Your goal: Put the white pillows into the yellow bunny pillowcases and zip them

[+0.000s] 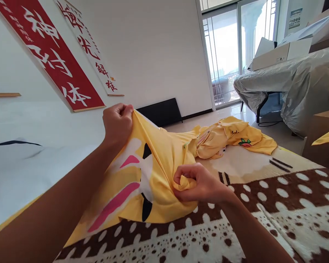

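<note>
Yellow cloth with a printed white and pink bunny face, looking like a garment (164,153), stretches between my two hands. My left hand (117,122) is closed in a fist on its upper edge and holds it raised. Lower and to the right, my right hand (199,182) grips a bunched fold of the same cloth, a tuft showing between thumb and fingers. The cloth's lower part hangs over a brown and cream patterned blanket (254,223). Just beyond it lies a crumpled heap of yellow clothes (233,135) with a carrot-like print.
At the right, a table under plastic sheeting (304,76) carries open cardboard boxes (283,53). A brown box (323,146) stands beside the blanket. A black panel (160,112) leans against the back wall, near a glass sliding door (224,54). Red and white banners (52,54) hang at the left.
</note>
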The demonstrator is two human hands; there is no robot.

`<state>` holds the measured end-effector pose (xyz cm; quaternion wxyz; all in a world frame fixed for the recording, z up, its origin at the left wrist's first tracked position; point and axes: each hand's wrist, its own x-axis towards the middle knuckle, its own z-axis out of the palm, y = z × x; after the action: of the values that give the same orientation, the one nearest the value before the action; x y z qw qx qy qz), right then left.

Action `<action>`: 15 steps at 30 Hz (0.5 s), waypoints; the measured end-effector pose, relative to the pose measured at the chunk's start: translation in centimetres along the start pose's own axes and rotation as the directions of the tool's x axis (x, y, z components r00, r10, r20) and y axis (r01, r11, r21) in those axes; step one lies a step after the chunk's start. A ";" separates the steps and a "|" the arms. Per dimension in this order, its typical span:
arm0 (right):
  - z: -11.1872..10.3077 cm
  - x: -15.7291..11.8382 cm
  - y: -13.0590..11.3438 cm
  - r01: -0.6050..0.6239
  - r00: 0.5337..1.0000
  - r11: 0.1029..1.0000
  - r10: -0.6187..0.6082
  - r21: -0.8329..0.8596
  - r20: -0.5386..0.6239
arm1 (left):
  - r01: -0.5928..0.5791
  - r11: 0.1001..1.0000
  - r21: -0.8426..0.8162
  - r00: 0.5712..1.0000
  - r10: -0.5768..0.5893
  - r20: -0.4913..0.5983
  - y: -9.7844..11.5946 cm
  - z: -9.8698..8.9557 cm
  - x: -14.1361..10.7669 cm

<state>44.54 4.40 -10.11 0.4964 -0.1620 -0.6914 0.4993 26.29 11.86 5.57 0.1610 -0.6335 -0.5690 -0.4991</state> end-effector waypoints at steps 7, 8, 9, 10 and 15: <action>5.4 0.5 4.2 -0.172 0.967 0.985 0.174 -0.030 0.184 | -0.246 0.968 -0.041 0.948 0.249 0.198 0.9 0.3 0.1; 6.4 0.6 5.1 -0.177 0.960 0.982 0.186 -0.061 0.209 | -0.258 0.966 -0.024 0.941 0.256 0.222 0.0 0.4 -0.1; 7.3 0.5 5.9 -0.167 0.955 0.982 0.184 -0.090 0.232 | -0.261 0.965 -0.007 0.935 0.255 0.245 -1.0 0.5 -0.5; 8.1 0.4 6.6 -0.146 0.953 0.982 0.172 -0.119 0.248 | -0.255 0.967 0.008 0.930 0.243 0.276 -2.1 0.7 -1.0; 10.1 -0.5 8.3 -0.164 0.969 0.945 0.208 -0.284 0.132 | -0.077 0.997 -0.001 0.898 0.070 0.434 -8.9 0.2 -8.2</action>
<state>33.91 2.41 -17.51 0.3627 -0.2524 -0.7726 0.4559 19.71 10.12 -4.48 0.0541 -0.7484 -0.5702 -0.3344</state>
